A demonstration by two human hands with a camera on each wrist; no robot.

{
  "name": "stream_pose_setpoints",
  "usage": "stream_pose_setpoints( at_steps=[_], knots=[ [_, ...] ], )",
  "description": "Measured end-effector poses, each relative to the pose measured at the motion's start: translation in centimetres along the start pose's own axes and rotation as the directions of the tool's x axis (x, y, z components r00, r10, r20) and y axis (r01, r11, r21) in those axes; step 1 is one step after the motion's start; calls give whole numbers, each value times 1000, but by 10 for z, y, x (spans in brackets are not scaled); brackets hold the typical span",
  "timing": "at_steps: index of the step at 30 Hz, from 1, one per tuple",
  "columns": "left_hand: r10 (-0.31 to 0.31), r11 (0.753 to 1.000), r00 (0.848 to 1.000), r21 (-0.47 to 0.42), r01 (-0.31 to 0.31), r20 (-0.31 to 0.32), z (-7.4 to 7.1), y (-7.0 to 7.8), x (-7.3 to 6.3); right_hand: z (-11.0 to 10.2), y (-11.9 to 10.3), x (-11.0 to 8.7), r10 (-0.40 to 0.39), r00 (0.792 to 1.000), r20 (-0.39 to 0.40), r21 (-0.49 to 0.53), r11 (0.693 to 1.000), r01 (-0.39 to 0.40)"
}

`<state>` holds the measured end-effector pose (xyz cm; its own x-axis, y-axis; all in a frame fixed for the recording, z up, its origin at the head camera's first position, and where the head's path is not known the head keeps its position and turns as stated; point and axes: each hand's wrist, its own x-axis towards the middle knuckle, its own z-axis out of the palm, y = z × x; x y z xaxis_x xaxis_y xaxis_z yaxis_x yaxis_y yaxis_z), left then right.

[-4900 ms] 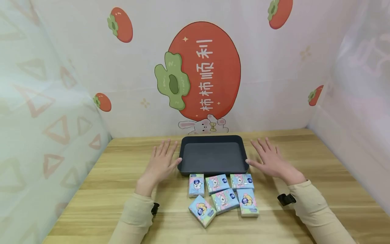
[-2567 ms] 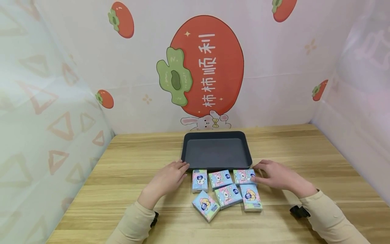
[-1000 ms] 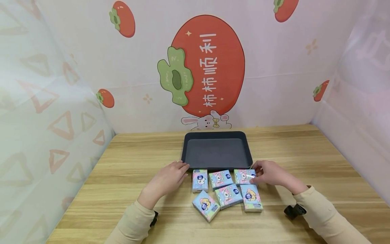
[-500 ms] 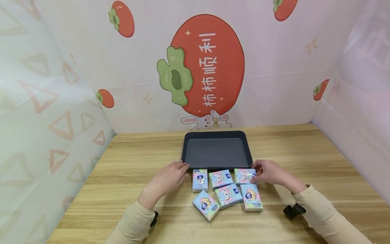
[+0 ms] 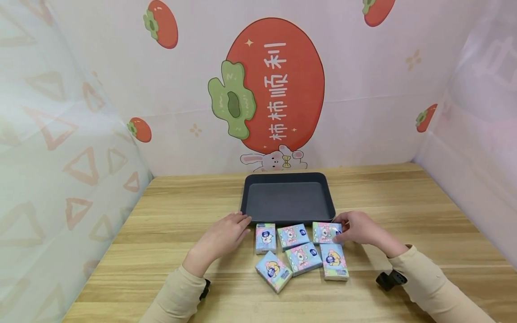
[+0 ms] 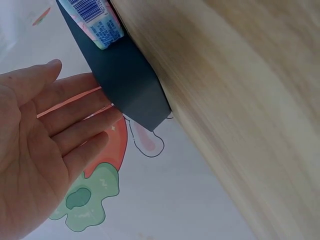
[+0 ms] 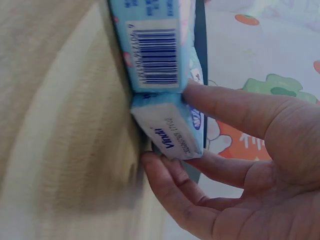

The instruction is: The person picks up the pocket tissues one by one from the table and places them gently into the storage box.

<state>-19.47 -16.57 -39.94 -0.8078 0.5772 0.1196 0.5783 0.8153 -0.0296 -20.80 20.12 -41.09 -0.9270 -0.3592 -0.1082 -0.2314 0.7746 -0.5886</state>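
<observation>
Vinda tissue packs lie on the table before a dark grey tray [image 5: 287, 202]. My right hand [image 5: 358, 228] pinches the far-right tissue pack [image 5: 324, 231], thumb at its near edge and fingers around its far side. The right wrist view shows that pack's white end [image 7: 162, 127] slightly tilted between thumb and fingertips. At the tray's near-left corner my left hand [image 5: 222, 235] rests with fingers loosely straight. Its fingertips reach the tray's side wall [image 6: 132, 82] in the left wrist view, and it grips nothing. Left of the row is an upright-turned tissue pack [image 5: 265, 238].
Several more packs stand close together: one in the middle back [image 5: 292, 236], one in the centre [image 5: 304, 258], one at front left [image 5: 273, 272] and one at front right [image 5: 334, 262]. A patterned cloth backdrop [image 5: 181, 89] rises behind the wooden table [image 5: 181, 197].
Both hands have come from beside the tray to its near corners. My right hand has taken hold of the far-right pack, which has shifted slightly right. The left hand has stayed still lately.
</observation>
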Motion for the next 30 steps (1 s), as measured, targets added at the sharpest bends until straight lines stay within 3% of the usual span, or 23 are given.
stream_pose_setpoints(
  at_steps=[7,30],
  knots=[
    [13,1000,1000,22,-12,-17,1,-1,0,-1,1,1,31,1000,5,-7,1000,-31],
    [-3,999,1000,41,4,-14,1,1,0,-5,4,-2,37,999,12,116,993,-38]
  ],
)
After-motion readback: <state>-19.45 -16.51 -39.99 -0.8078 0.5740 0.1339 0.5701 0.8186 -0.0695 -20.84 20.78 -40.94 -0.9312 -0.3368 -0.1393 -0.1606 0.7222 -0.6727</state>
